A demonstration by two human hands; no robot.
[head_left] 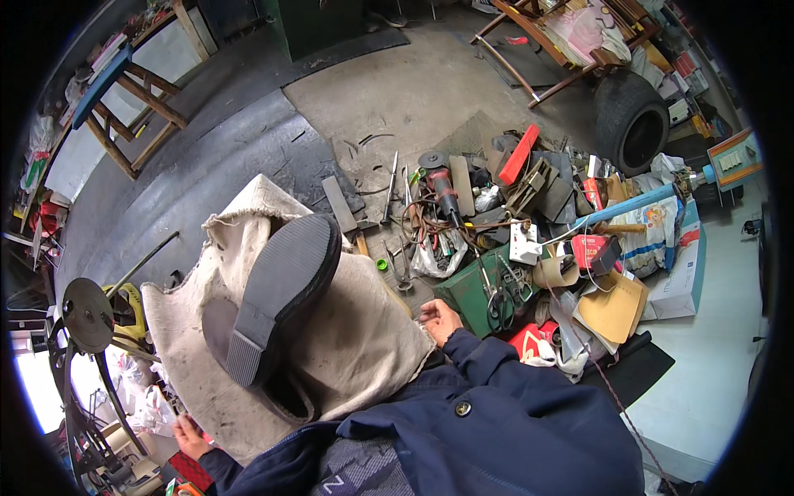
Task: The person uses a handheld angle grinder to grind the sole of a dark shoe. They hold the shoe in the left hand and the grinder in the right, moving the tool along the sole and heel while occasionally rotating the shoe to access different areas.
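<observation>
Left hand (192,436) at seven o'clock, fingers curled near something red, grip unclear | shoe (281,298) sole-up on cloth-covered lap (364,331), long axis running seven to one o'clock, between both hands | right hand (438,318) at three o'clock of shoe, nearer, fingers loosely bent, empty, beside green toolbox (467,289).

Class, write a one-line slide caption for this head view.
Upturned shoe on cloth-covered lap, right hand beside it, cluttered tools beyond.
</observation>
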